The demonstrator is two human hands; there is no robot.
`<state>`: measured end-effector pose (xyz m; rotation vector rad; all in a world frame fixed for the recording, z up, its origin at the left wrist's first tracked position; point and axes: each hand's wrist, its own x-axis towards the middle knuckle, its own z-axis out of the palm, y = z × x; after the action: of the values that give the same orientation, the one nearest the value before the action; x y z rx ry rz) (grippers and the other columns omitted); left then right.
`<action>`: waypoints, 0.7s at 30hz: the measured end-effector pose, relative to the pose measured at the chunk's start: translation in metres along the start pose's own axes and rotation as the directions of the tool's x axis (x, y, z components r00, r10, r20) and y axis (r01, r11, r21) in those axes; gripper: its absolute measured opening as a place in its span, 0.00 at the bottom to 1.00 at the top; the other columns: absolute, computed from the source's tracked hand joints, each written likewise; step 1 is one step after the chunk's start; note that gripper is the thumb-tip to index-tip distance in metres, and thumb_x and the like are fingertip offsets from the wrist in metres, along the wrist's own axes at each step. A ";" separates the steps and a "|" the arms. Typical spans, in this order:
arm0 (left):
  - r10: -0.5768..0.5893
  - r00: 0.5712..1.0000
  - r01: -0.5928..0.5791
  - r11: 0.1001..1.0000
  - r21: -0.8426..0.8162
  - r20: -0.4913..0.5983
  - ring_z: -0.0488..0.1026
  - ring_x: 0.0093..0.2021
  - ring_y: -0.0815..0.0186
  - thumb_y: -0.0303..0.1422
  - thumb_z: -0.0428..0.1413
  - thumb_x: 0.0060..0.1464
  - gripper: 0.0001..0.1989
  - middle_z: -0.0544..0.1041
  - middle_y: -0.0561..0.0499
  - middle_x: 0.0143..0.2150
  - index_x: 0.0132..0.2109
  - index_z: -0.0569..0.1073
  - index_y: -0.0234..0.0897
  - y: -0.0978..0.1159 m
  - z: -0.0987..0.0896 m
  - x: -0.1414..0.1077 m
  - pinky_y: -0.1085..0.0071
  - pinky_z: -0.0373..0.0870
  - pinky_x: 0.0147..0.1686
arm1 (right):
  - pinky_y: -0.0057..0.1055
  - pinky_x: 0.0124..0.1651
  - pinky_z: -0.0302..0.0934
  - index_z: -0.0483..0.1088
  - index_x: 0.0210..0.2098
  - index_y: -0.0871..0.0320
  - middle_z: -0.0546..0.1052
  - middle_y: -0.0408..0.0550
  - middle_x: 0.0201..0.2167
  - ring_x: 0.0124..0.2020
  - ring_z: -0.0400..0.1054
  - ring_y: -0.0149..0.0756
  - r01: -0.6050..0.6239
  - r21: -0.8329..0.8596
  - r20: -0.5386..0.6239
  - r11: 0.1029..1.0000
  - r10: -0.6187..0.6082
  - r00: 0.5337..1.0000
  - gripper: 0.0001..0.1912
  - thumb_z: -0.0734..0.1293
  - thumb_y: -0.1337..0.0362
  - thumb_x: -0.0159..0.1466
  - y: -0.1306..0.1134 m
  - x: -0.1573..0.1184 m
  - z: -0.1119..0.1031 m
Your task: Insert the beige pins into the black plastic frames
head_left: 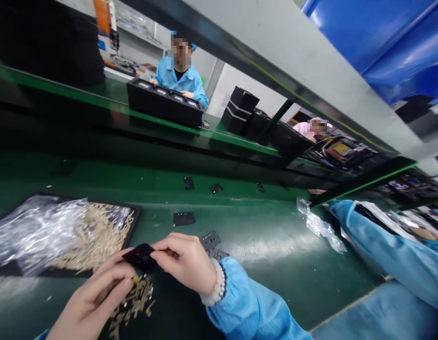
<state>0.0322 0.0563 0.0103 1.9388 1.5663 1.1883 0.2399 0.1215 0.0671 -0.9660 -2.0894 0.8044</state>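
I'm grasping a thin black piece above the green bench, my right hand pinching its right corner, my left hand supporting its left side with seemingly a small yellow bit at the fingertips; I judge that holding it steadily by the edges is serving best. Loose metal pieces are crowding my left fingers, while a tray of beige strips is sitting leftward.

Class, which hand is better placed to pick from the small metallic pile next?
Probably the left hand, being nearer the pile of metallic pieces, though it seems to pinch a yellowish bit; the right hand grips the black part.
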 end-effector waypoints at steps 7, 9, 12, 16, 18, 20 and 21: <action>-0.084 0.985 0.055 0.981 -0.188 -0.151 0.81 0.32 0.64 0.45 0.59 0.55 0.12 0.82 0.53 0.31 0.28 0.80 0.47 0.031 -0.013 -0.002 0.79 0.76 0.33 | 0.25 0.29 0.63 0.80 0.35 0.58 0.76 0.47 0.32 0.28 0.69 0.31 -0.127 0.305 -0.220 0.944 0.200 0.955 0.05 0.71 0.65 0.63 -0.034 -0.040 0.027; -0.048 0.987 0.021 0.985 -0.171 -0.155 0.81 0.34 0.63 0.44 0.59 0.56 0.10 0.82 0.53 0.33 0.30 0.80 0.47 0.032 -0.015 -0.009 0.77 0.76 0.35 | 0.25 0.27 0.61 0.81 0.33 0.58 0.74 0.46 0.30 0.25 0.65 0.28 -0.175 0.393 -0.179 0.903 0.262 0.948 0.05 0.72 0.63 0.61 -0.041 -0.048 0.034; 0.044 0.985 -0.063 0.991 -0.114 -0.165 0.82 0.37 0.63 0.41 0.58 0.58 0.07 0.83 0.52 0.38 0.34 0.80 0.49 0.030 -0.017 -0.020 0.77 0.75 0.39 | 0.25 0.26 0.58 0.80 0.31 0.58 0.73 0.44 0.30 0.24 0.62 0.27 -0.252 0.493 -0.109 0.833 0.346 0.932 0.06 0.74 0.62 0.57 -0.046 -0.054 0.044; 0.161 0.968 -0.175 0.983 -0.056 -0.191 0.81 0.39 0.62 0.37 0.59 0.58 0.05 0.84 0.52 0.40 0.37 0.80 0.50 0.031 -0.021 -0.028 0.75 0.72 0.43 | 0.26 0.28 0.57 0.78 0.26 0.58 0.72 0.43 0.29 0.25 0.62 0.27 -0.300 0.531 -0.087 0.793 0.403 0.911 0.06 0.74 0.62 0.55 -0.050 -0.056 0.054; 0.196 0.962 -0.212 0.975 -0.069 -0.190 0.80 0.38 0.62 0.35 0.59 0.58 0.05 0.84 0.52 0.39 0.37 0.81 0.50 0.032 -0.022 -0.028 0.74 0.71 0.44 | 0.26 0.29 0.57 0.76 0.24 0.58 0.71 0.42 0.28 0.26 0.62 0.28 -0.319 0.543 -0.071 0.777 0.422 0.904 0.07 0.73 0.62 0.54 -0.053 -0.057 0.056; 0.177 0.967 -0.199 0.974 -0.112 -0.181 0.79 0.38 0.61 0.35 0.60 0.56 0.06 0.84 0.52 0.37 0.36 0.82 0.51 0.033 -0.023 -0.028 0.73 0.70 0.45 | 0.26 0.28 0.56 0.74 0.22 0.58 0.69 0.41 0.26 0.25 0.62 0.28 -0.335 0.558 -0.063 0.759 0.441 0.895 0.06 0.72 0.63 0.53 -0.056 -0.057 0.058; 0.121 0.977 -0.150 0.976 -0.160 -0.173 0.79 0.39 0.60 0.36 0.61 0.55 0.05 0.84 0.52 0.37 0.36 0.83 0.51 0.033 -0.023 -0.029 0.72 0.70 0.46 | 0.26 0.27 0.55 0.73 0.22 0.58 0.69 0.41 0.26 0.25 0.61 0.27 -0.338 0.570 -0.069 0.749 0.454 0.889 0.06 0.72 0.64 0.53 -0.058 -0.058 0.058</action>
<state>0.0330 0.0144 0.0370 1.9021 1.3721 1.5203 0.2000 0.0295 0.0590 -1.1193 -1.3541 1.3680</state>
